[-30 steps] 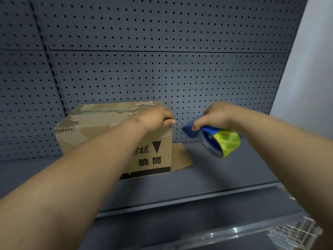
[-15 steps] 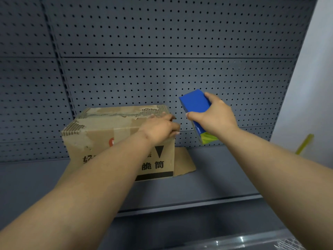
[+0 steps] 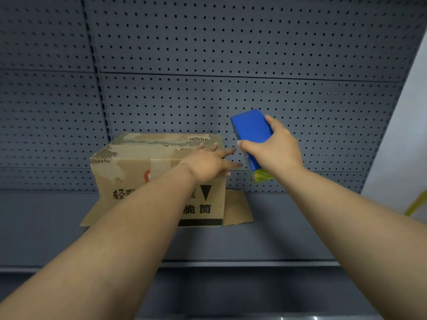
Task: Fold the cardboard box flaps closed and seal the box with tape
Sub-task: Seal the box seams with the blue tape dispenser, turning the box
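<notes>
Box: a worn brown cardboard box (image 3: 159, 172) with black printed characters and a black triangle sat on the grey metal shelf (image 3: 277, 229), close to the grey perforated back panel (image 3: 231, 54); its top looked closed, with torn patches showing corrugation at the upper corners; a loose brown flap (image 3: 238, 207) lay flat on the shelf at the box's lower right, and another spread at its lower left.
Left hand: the left hand (image 3: 208, 161) lay over the box's upper right corner; its fingers were straight and spread, reaching past the box's right edge; it gripped nothing.
Right hand: the right hand (image 3: 272, 148) was just to the right of the box and a little above its top; its fingers and thumb were curled round a blue tape dispenser (image 3: 251, 132).
Tape dispenser: it was held tilted, its blue end uppermost; a yellow-green roll of tape (image 3: 262, 177) showed at its lower end, below the hand; it was clear of the box, with the left fingertips near it.
Far right of the box: a pale wall (image 3: 409, 125); a blurred yellow strip (image 3: 416, 204) at the frame's edge; what it was could not be told.
</notes>
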`<state>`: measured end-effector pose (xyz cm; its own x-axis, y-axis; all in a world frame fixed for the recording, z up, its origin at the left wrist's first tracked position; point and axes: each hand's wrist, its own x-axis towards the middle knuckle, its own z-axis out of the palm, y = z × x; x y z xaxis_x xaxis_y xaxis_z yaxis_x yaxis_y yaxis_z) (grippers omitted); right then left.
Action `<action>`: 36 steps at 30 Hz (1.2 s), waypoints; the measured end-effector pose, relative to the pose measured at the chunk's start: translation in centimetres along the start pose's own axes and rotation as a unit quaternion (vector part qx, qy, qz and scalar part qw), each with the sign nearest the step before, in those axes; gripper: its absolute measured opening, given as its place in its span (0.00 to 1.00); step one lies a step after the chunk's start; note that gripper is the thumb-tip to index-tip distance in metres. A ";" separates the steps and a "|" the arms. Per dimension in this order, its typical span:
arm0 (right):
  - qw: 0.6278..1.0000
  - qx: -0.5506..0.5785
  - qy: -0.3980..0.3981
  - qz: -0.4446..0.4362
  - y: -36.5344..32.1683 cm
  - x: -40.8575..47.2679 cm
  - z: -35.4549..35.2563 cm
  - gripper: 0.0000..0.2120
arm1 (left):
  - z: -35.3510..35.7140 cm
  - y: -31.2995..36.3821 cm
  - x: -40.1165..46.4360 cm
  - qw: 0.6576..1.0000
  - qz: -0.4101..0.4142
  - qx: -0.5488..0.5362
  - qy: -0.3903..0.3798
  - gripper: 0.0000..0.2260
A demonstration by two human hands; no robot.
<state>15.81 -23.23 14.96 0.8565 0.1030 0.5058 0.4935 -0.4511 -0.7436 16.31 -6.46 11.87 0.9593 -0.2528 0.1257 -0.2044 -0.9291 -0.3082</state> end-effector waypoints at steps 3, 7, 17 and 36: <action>1.000 0.006 0.004 -0.007 -0.1 0.1 0.0 0.37 | -0.6 0.4 -0.1 0.996 -0.043 -0.077 0.005 0.29; 0.999 0.036 0.009 -0.011 -0.8 0.6 0.1 0.35 | -2.0 -1.5 -0.1 0.957 -0.075 -0.278 0.015 0.31; 0.992 0.113 0.041 -0.036 -6.2 2.7 5.5 0.36 | -0.3 -13.7 -3.7 0.932 -0.292 -0.197 0.088 0.19; 0.983 0.166 0.074 -0.022 -11.6 -0.3 19.1 0.39 | 4.0 -20.9 -7.0 0.896 -0.303 -0.324 0.030 0.34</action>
<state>12.78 -1.06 15.08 0.8137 -0.0248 0.5808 0.5731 -0.1331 -0.8086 14.65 15.83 13.71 0.9245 0.3541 0.1411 0.2608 -0.8576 0.4434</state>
